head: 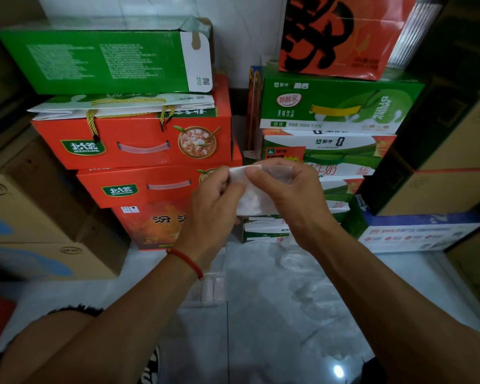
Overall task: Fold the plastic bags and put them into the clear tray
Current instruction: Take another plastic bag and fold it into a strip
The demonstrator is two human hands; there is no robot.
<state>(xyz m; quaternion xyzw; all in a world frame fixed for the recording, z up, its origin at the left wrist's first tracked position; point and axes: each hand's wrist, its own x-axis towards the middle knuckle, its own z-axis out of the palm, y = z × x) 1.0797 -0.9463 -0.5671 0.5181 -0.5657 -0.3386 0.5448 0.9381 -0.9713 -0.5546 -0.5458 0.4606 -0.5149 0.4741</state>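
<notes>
Stacked cartons fill the upper half of the view, from nine o'clock round to three. The biggest are the plain brown cardboard boxes [39, 217] at nine o'clock. At eleven o'clock a long green carton [94, 60] lies on top of two red gift boxes [133, 139] with clear handles and a gold cord. At one o'clock an orange box with black brushwork [341, 34] sits on a green milk-drink carton [338, 106], which rests on more green-and-white cartons.

The pale glossy floor [302, 314] takes up the lower half, from four to seven o'clock.

On it, just below centre, stands the clear tray [211, 286], partly hidden by the left forearm; a few pale folded pieces seem to lie inside, though its transparency makes this hard to read.

Both hands are raised at the centre. The left hand [214, 206], a red cord at its wrist, has its fingers curled and pinches the top left corner of the plastic bag [251, 200]. The right hand [286, 189] grips the bag's top right edge, thumb and fingers closed on it.

The bag is thin, whitish and translucent, gathered into a narrow strip that hangs between the two hands, in the air above the tray.
</notes>
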